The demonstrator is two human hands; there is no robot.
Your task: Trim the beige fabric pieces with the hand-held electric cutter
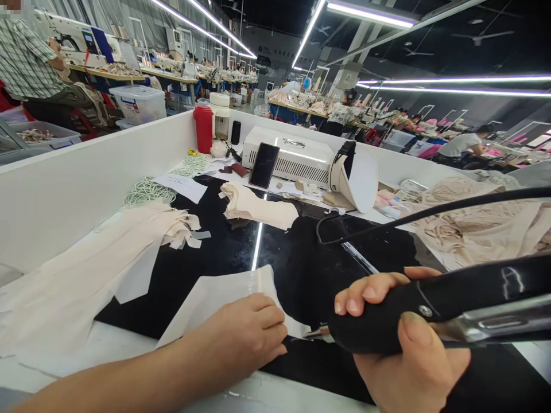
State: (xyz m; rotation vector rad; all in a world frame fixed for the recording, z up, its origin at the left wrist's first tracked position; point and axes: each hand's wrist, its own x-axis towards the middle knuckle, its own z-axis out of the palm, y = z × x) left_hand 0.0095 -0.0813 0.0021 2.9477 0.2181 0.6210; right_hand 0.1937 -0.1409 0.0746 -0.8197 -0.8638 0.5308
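Note:
My right hand is wrapped round a black corded hand tool with a narrow metal tip. The tip meets the right corner of a white fabric piece. My left hand is closed on that piece, fingers bent and pressed together, with the fingertips partly hidden. Beneath it lies a glossy black board. A stack of cream fabric pieces rests farther back on the board. Longer cream fabric strips spread over its left side.
At the back stand a white vented box, a phone, a red bottle and a white cone. Beige fabric is heaped right. A black cable arches over the board. White walls edge the table.

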